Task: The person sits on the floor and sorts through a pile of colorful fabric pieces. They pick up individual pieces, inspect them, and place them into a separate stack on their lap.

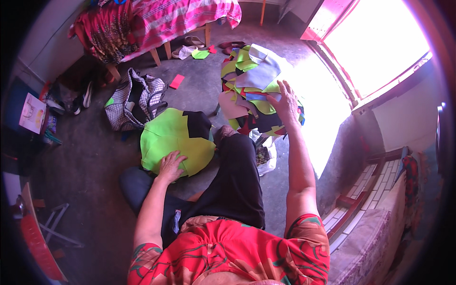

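Observation:
My left hand point(172, 166) lies on the near edge of a lime-green fabric stack point(166, 135), its fingers apart and nothing gripped. A black fabric piece point(198, 124) covers the stack's far right corner. My right arm is stretched forward. At its end my right hand point(287, 103) rests open against the right side of a tall heap of cut fabric pieces point(259, 105), with thumb and fingers spread. Grey, lime, black, red and pinkish pieces overlap in this heap. A large grey piece point(261, 71) lies across its top.
A checked bag point(116, 107) sags open beyond the green stack, near a red piece point(176, 81) on the floor. Beneath the heap stands a white plastic bag point(269, 164). Shoes point(194, 41) lie by the pink-covered bed point(171, 23). Sunlight enters through a doorway point(375, 42) at right.

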A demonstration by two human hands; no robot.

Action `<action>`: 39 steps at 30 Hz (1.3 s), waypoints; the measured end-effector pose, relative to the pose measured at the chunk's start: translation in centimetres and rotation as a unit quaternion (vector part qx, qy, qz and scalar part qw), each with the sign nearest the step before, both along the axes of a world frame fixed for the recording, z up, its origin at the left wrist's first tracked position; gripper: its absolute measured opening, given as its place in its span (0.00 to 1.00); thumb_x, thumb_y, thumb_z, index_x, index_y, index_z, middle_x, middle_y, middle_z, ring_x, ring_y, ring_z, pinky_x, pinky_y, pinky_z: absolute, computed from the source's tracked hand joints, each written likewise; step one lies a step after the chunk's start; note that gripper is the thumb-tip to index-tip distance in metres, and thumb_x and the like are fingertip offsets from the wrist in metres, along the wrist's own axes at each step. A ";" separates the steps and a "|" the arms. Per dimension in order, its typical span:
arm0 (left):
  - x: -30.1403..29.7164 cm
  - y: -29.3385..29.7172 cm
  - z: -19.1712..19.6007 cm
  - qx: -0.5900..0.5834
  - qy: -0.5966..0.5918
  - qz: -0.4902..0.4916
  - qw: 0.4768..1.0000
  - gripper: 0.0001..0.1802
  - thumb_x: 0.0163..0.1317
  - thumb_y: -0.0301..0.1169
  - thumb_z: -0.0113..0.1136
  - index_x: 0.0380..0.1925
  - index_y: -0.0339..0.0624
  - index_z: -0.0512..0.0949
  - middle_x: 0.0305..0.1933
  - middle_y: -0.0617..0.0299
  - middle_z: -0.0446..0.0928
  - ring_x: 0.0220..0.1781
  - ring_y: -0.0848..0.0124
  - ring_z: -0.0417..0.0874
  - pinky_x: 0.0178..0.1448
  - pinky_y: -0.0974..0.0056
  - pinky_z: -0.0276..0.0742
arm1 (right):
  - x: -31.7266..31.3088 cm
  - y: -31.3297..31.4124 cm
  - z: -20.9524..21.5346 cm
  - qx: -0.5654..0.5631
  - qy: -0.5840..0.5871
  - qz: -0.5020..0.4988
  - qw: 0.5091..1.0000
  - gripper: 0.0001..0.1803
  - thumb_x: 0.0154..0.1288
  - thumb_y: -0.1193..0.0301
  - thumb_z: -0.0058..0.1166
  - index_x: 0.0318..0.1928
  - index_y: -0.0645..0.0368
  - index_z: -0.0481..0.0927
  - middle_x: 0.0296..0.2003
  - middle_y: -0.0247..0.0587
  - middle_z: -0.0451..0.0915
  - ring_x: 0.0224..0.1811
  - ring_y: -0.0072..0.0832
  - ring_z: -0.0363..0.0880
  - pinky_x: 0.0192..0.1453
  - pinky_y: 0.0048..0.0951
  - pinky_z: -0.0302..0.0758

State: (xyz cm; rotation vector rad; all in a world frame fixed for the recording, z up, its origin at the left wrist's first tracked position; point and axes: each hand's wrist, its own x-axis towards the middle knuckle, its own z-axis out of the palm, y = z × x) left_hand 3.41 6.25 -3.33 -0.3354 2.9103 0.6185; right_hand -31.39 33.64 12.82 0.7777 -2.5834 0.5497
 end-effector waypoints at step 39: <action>-0.1 -0.1 0.4 0.018 -0.014 0.006 1.000 0.31 0.46 0.32 0.66 0.53 0.59 0.71 0.65 0.58 0.60 0.69 0.61 0.57 0.67 0.54 0.52 | -1.2 -0.2 -0.2 0.038 0.020 0.055 0.998 0.12 0.57 0.66 0.52 0.42 0.50 0.81 0.46 0.38 0.77 0.51 0.37 0.74 0.53 0.38 0.72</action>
